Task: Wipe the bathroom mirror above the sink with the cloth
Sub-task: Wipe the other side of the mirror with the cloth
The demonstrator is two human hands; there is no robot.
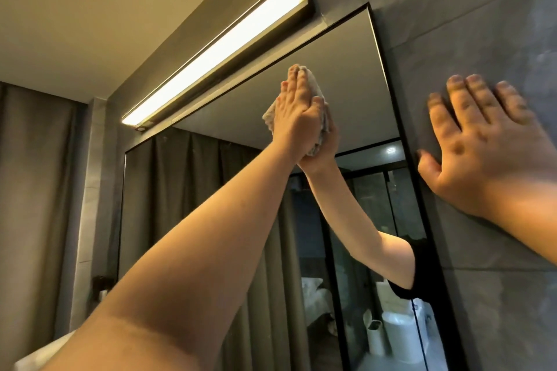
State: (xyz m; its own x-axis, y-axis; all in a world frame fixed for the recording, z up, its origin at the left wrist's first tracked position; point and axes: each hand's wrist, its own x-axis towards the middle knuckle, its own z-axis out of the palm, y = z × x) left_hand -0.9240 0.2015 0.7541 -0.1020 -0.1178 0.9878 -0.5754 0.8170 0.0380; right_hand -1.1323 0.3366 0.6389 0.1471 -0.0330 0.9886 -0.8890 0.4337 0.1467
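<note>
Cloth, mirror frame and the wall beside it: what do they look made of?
Cloth: pale, soft woven fabric, bunched under the left hand. Mirror frame: thin black strip, probably matte metal. Wall: grey mottled tiles with faint joints, stone-look, matte; right hand rests there.

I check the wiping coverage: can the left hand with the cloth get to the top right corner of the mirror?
Probably yes: the left hand already presses the cloth high on the mirror, and bare glass leads to that corner.

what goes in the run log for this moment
left hand flat, pressing cloth on upper mirror | right hand flat on wall
</note>
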